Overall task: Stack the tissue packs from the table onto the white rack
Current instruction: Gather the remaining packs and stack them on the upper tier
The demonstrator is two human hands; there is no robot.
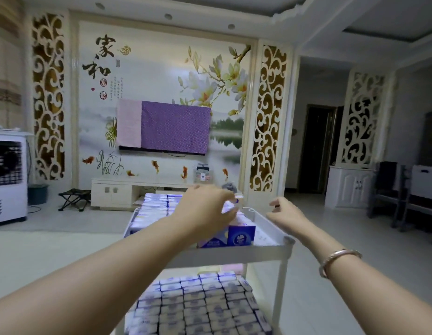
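Far left: white air cooler [7, 177] against the wall; a dark bucket [38, 194] beside it, then a small folding stool [75, 199] on the floor. Centre back: low white TV cabinet [118, 189]; above it a wall-mounted screen under a purple-and-pink cloth cover [164, 126]. Far right: white cupboard [350, 187], dark chairs [389, 189] next to it.

White rack [234, 253] stands in the foreground, directly ahead. Top tray: tissue packs [152, 209] fill the left and far part in rows; the right part of the tray floor is bare. Near the front edge, a stack of purple packs [239, 234] stands higher than the rest. Lower shelf: a dense grid of packs [198, 303], tightly side by side, covers it.

Left forearm crosses over the tray's front-left area and hides part of the packs there.

Left hand [207, 206]: palm down on top of the raised stack, fingers curled over the top pack [230, 206] at its far edge, gripping it. The pack is blurred and overexposed; exact finger contact not resolvable.

Right hand [284, 210]: hovers above the tray's right rim, fingers loosely bent and slightly apart, holding nothing, touching nothing. A bracelet [338, 258] sits on the right wrist.
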